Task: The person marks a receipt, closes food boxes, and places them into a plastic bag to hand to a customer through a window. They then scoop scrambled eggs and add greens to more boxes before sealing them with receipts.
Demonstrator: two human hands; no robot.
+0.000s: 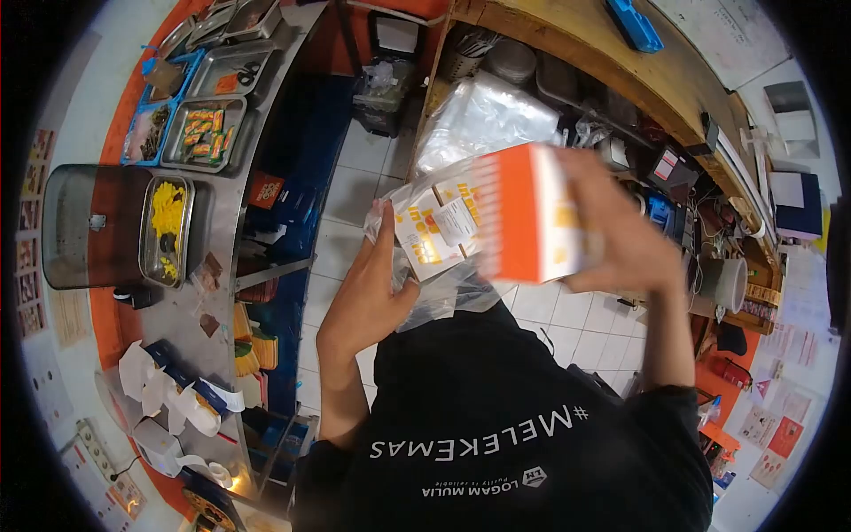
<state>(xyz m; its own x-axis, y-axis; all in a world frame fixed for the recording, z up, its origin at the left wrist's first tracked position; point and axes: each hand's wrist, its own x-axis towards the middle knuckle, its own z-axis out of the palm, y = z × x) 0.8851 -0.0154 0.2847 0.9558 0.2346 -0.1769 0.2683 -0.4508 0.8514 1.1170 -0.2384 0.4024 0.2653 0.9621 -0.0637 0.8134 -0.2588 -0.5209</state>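
Observation:
My right hand (625, 222), smeared by motion, grips an orange and white cardboard food box (519, 217) by its right side. My left hand (372, 284) is at the left edge of a clear plastic bag (456, 297), its fingers wrapped on the film. Inside the bag lies another white box (425, 239) with yellow print and a paper label stuck on it. The orange box is tilted and overlaps the right part of the bagged box. Whether the two boxes touch cannot be made out.
A pile of clear plastic bags (487, 120) rests on the wooden counter's lower shelf ahead. To the left runs a steel counter (191, 324) with a tray of small wrapped packets (206, 133) and a tray of yellow pieces (167, 230). A black bin (381, 106) stands beyond the tiled floor.

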